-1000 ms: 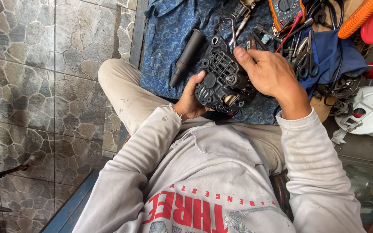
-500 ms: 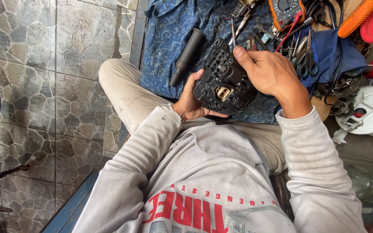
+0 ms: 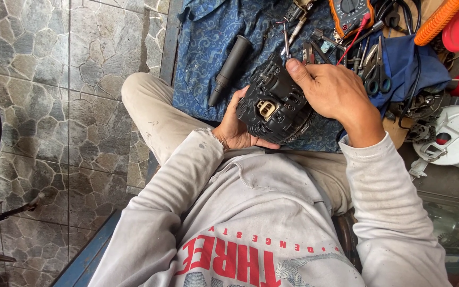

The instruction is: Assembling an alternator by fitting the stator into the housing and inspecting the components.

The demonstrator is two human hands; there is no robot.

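Black and ribbed, the alternator [image 3: 274, 106] sits gripped between both hands above the person's lap, at the near edge of the blue patterned cloth [image 3: 208, 48]. The left hand [image 3: 237, 127] cups it from below with fingers curled under the housing; the right hand [image 3: 336, 93] clamps over its top, thumb pressed on the far edge. Compared with a second ago the part has been rolled, so its beige connector socket [image 3: 266, 108] now faces the camera. Just left of the hands a black cylindrical handle [image 3: 229, 69] lies on the cloth. Farther right are scissors [image 3: 379, 74], an orange-cased meter [image 3: 351, 13] and a white housing [image 3: 455, 135] on the floor.
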